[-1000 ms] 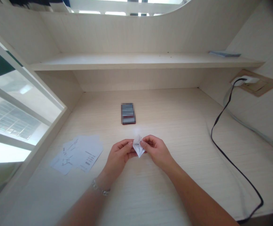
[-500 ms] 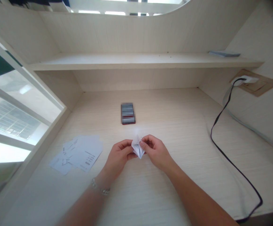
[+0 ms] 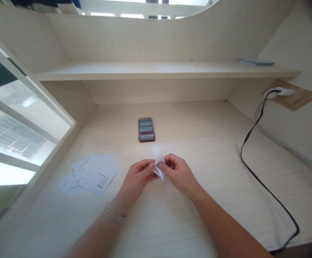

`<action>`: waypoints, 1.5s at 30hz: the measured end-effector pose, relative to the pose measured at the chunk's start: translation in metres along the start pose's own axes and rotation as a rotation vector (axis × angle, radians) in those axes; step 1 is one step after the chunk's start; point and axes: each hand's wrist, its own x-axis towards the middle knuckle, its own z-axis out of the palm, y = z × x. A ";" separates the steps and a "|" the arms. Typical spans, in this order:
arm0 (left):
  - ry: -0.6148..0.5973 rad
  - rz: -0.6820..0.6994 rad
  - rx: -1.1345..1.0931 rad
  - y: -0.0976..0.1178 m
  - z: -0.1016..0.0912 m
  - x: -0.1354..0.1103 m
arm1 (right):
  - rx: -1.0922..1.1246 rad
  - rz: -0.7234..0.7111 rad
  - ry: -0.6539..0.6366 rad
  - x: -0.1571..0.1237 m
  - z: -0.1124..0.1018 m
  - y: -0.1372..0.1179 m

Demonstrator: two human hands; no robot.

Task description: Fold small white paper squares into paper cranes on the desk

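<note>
White paper (image 3: 159,168), folded small, is what I've got on my feed, held over the desk (image 3: 206,154). Any readable writing?

Loose printed sheets (image 3: 104,170) lie left of it, with a barcode-like strip (image 3: 100,186), but the text is too small to read. The dark block (image 3: 146,129) ahead is blurred.

Which way does the fold point?

Long axis runs fore-and-aft, its narrow tip toward the wearer, leaning slightly right.

And the grip?

Narrow: the left hand (image 3: 137,178) and right hand (image 3: 179,173) pinch it between them, forearms angled inward, a bracelet (image 3: 115,214) on the left wrist.
</note>
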 end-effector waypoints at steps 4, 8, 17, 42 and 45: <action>-0.028 0.013 0.048 -0.001 -0.001 0.001 | -0.021 -0.001 0.009 -0.002 0.001 -0.003; -0.022 0.029 0.151 -0.003 -0.005 0.003 | -0.020 -0.006 0.030 -0.003 0.001 -0.003; 0.037 0.059 0.253 -0.007 -0.009 0.006 | 0.246 0.058 -0.070 0.002 -0.001 0.005; 0.111 0.036 0.319 -0.010 -0.011 0.008 | 0.199 0.124 -0.054 -0.001 0.006 0.006; 0.118 0.027 0.347 -0.006 -0.008 0.006 | 0.125 0.092 -0.048 -0.001 0.004 0.003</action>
